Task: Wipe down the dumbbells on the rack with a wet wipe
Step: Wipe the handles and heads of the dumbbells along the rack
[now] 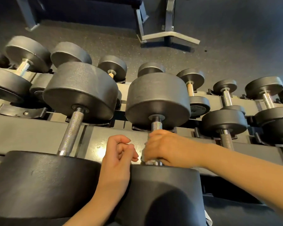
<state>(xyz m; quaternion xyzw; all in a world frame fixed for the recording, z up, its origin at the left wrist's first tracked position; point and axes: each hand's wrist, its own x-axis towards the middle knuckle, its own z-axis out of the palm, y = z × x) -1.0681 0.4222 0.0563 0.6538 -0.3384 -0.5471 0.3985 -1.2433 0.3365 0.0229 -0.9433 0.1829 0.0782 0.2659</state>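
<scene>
A large black dumbbell (pixel 158 98) lies on the grey rack (pixel 31 132), its knurled steel handle running toward me. My right hand (pixel 163 148) is wrapped round that handle near its near end, with a bit of pale wet wipe (pixel 145 154) showing at the fingers. My left hand (pixel 119 154) hovers just left of the handle, fingers loosely curled, holding nothing. A second big dumbbell (pixel 80 92) sits to the left, its handle bare.
Smaller dumbbells (pixel 225 121) fill the rack to the right and on the lower tier beyond. Dark rubber floor (pixel 235 51) lies past the rack, with a metal bench frame (pixel 168 35) standing on it.
</scene>
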